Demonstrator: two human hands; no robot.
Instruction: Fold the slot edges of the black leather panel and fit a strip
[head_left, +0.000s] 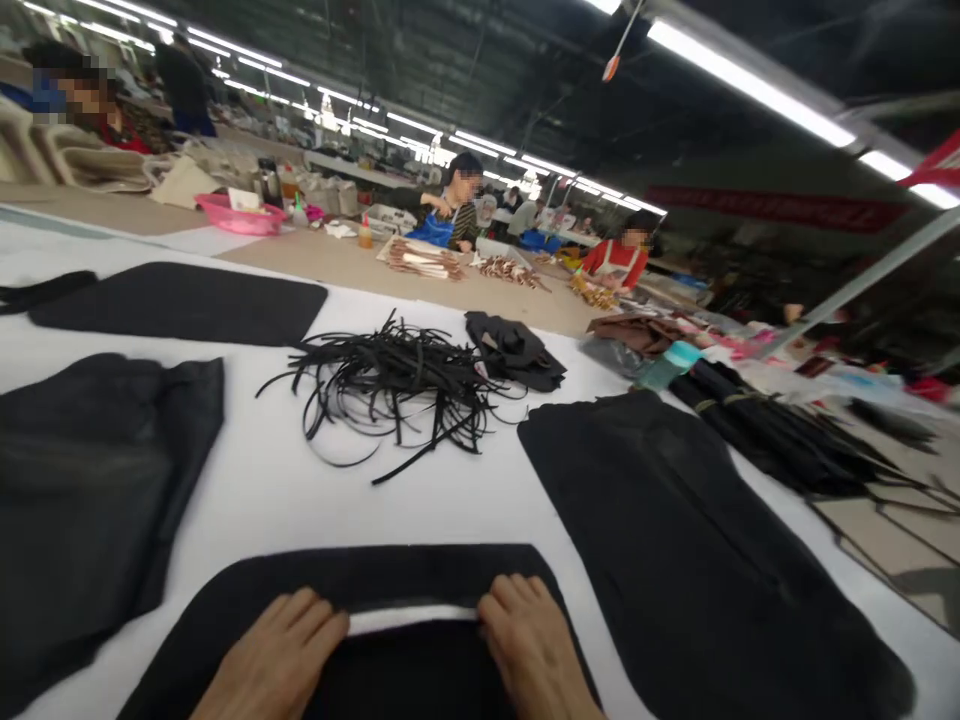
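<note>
A black cut panel [390, 575] with rounded corners lies at the near edge of the white table [465, 490]. My left hand [277, 655] and my right hand [529, 645] rest on it side by side, fingers curled down and pressing along a folded edge. A thin white strip [412, 618] shows between the two hands. Neither hand lifts anything off the table.
A tangle of black straps [390, 385] lies mid-table, with a small black bundle [517, 350] beside it. Large black panels lie right [675, 540], left [90, 490] and far left [187, 300]. Rolled black pieces [780, 435] sit at the right. Other workers stand at the far tables, near a pink basin [240, 215].
</note>
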